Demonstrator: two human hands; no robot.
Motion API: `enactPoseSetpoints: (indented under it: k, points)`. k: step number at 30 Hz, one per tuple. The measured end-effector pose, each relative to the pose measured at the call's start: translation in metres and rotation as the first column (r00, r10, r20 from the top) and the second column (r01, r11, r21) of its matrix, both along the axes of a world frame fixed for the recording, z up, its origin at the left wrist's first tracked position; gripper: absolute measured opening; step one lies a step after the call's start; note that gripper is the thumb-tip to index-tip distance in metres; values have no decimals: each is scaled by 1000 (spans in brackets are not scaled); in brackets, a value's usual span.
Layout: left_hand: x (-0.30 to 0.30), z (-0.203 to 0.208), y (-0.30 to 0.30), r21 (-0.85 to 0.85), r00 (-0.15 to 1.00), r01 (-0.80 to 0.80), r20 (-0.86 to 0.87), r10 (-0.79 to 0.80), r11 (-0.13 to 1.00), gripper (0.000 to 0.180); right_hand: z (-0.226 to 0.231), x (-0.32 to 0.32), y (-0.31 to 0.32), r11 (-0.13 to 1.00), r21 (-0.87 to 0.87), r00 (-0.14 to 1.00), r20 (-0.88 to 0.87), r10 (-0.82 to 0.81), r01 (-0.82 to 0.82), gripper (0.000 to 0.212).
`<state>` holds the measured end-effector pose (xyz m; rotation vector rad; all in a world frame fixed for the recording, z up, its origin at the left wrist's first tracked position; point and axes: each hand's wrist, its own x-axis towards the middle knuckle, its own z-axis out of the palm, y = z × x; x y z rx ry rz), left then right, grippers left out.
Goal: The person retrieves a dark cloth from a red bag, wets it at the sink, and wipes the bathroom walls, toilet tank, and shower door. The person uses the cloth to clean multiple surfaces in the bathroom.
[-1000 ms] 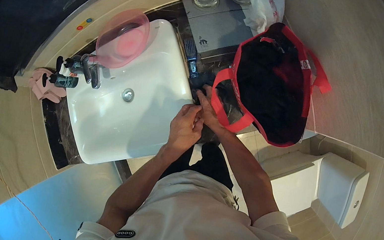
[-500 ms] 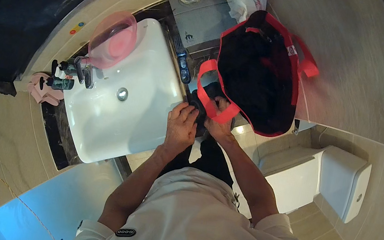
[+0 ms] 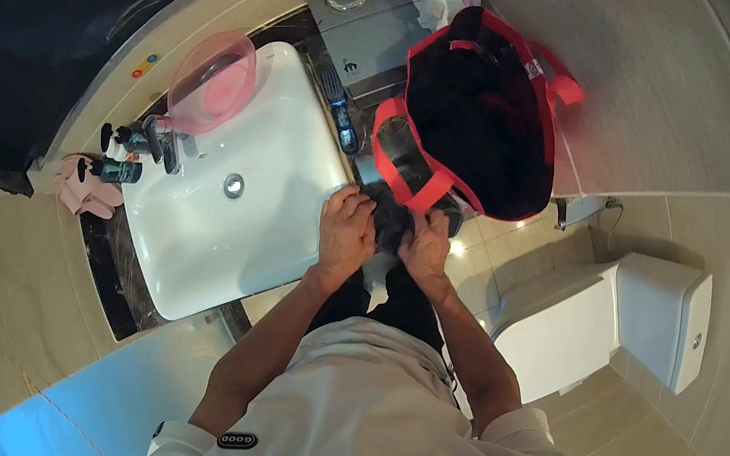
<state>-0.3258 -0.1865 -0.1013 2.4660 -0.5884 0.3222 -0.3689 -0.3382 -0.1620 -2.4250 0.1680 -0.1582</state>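
Between my two hands is a black, soft-looking item (image 3: 391,221) whose kind I cannot make out. My left hand (image 3: 347,233) grips its left side with bent fingers, close to the sink's right rim. On its other side, my right hand (image 3: 426,249) pinches the edge, fingertips just below a red bag handle. That handle belongs to a large black bag (image 3: 488,114) with red trim, standing wide open beyond my hands. Its dark inside hides whatever it may hold. A dark piece (image 3: 404,150) shows through the handle loop.
At the left is a white sink (image 3: 276,214) with a faucet (image 3: 164,145), pump bottles (image 3: 111,171) and a pink translucent basin (image 3: 213,82). A dark blue brush-like tool (image 3: 341,114) lies beside its rim, near a grey box (image 3: 366,42). A toilet (image 3: 557,340) stands at right.
The right hand has come out from under the red handle and slightly toward me. More of the black item now shows between my hands. The view has shifted a little.
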Motion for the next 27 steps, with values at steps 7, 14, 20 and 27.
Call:
enactPoseSetpoints:
  k: [7, 14, 20, 27]
  points:
    - [2, -8, 5, -66, 997, 75, 25, -74, 995, 25, -23, -10, 32, 982, 94, 973, 143, -178, 166, 43]
    - [-4, -6, 31, -14, 964, 260, -59, -260, 966, 27, -35, -32, 81, 980, 145, 975, 152, -159, 138, 40]
    - [-3, -14, 33, -15, 962, 273, -22, -273, 962, 26, -38, -15, 14, 898, 77, 885, 157, -439, 433, 36]
    - [-3, -9, 27, 31, 962, 274, -3, -275, 961, 27, -60, -17, 25, 921, 163, 909, 171, -379, 353, 40]
